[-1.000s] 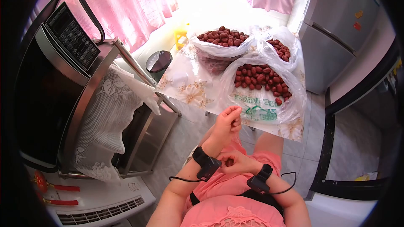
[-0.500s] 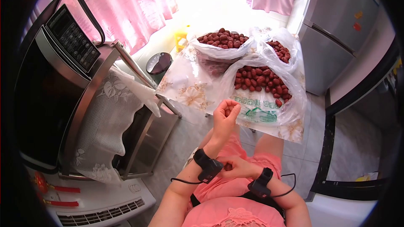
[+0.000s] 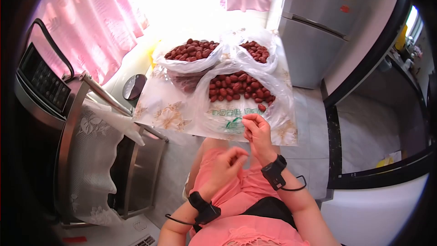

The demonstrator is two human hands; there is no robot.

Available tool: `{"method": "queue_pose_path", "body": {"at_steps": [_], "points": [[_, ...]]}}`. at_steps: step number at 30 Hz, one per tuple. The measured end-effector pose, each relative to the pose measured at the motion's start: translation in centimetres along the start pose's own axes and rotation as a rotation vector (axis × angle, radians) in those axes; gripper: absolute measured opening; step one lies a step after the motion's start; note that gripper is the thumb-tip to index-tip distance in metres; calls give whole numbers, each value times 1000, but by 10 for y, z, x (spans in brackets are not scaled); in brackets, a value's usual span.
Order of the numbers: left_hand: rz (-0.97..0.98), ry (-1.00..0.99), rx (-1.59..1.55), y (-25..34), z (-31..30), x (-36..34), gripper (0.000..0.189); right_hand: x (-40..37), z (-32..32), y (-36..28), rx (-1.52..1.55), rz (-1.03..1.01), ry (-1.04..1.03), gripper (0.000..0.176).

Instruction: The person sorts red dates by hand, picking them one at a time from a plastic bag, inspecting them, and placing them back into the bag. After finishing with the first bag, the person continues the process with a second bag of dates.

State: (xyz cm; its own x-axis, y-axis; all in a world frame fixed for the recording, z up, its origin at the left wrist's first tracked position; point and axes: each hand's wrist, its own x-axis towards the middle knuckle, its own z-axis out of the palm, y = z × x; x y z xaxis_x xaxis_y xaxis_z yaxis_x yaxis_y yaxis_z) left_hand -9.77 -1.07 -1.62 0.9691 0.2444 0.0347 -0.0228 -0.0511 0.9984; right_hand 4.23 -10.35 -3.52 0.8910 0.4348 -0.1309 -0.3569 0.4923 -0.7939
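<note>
Head view, left to right: oven on its steel rack, bin under the curtain, then the table with the dates. The left hand hangs over the lap, fingers loosely curled; I cannot tell whether anything sits inside. The right hand is raised at the table's near edge, fingertips pressed together against the plastic of the near bag. Whether they pinch film or fruit is too small to tell. The dates lie heaped in open bags on the table.

Risks, as I judge them: the near bag slumps toward the table edge, so a tug on its thin film could tip it and send dates rolling to the floor. One loose date sits right at the rim, just above the right hand, and looks likeliest to drop. The far bags lean together, so a shove to one may spill the other.

Counted: one oven, one bin, one table and three bags: left bag, near bag, right bag. Also two hands, two wrist bands, one fridge. Dates: too many to count.
</note>
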Motion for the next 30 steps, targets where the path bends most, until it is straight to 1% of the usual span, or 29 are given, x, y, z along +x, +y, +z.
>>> {"method": "queue_pose_path", "body": {"at_steps": [1, 2, 4, 5, 7, 8, 10, 11, 13, 14, 16, 20, 23, 24, 25, 26, 27, 28, 29, 30], "points": [[-13, -126, 15, 5, 10, -4, 16, 4, 0, 1, -3, -12, 5, 8], [-5, -135, 14, -4, 20, -7, 16, 7, 0, 2, -36, -34, 38, 7], [65, -216, -114, -27, 38, -11, 22, 9, 5, 0, -102, -69, 94, 7], [69, -224, -116, -26, 37, -12, 22, 10, 4, 1, -103, -77, 99, 7], [-46, -376, -51, -22, 29, -12, 31, 16, -2, 5, -179, -131, 96, 6], [-43, -384, -50, -21, 27, -11, 31, 20, -4, 8, -178, -138, 101, 6], [-158, -524, -255, -18, 23, -9, 40, 25, -7, 16, -345, -280, 90, 8], [-158, -528, -252, -19, 21, -7, 40, 24, -5, 17, -343, -283, 94, 8], [-263, -638, -589, -22, 16, 0, 48, 22, -1, 20, -613, -368, 3, 7], [-261, -643, -585, -22, 15, 2, 48, 19, 4, 15, -700, -373, -22, 8], [-296, -631, -622, -21, 14, 3, 52, 20, 6, 15, -751, -405, -41, 9], [-296, -581, -628, -14, 17, -5, 51, 18, 12, 12, -883, -487, -75, 11], [-295, -629, -566, -13, 18, -12, 48, 20, 13, 15, -821, -452, -58, 8], [-249, -564, -455, -17, 22, -14, 47, 22, 13, 17, -822, -451, -56, 8], [-203, -497, -344, -21, 23, -15, 47, 25, 13, 20, -617, -392, -22, 8], [-204, -497, -343, -27, 21, -16, 47, 25, 16, 19, -413, -332, 11, 7], [-103, -489, -190, -34, 18, -14, 45, 23, 16, 16, -410, -333, 9, 7], [-1, -480, -35, -39, 14, -13, 44, 19, 16, 12, -227, -186, 0, 7], [1, -483, -29, -40, 14, -11, 44, 16, 18, 7, -43, -40, -9, 7], [43, -456, -10, -41, 15, -11, 42, 14, 19, 5, -39, -44, -7, 7]]}}
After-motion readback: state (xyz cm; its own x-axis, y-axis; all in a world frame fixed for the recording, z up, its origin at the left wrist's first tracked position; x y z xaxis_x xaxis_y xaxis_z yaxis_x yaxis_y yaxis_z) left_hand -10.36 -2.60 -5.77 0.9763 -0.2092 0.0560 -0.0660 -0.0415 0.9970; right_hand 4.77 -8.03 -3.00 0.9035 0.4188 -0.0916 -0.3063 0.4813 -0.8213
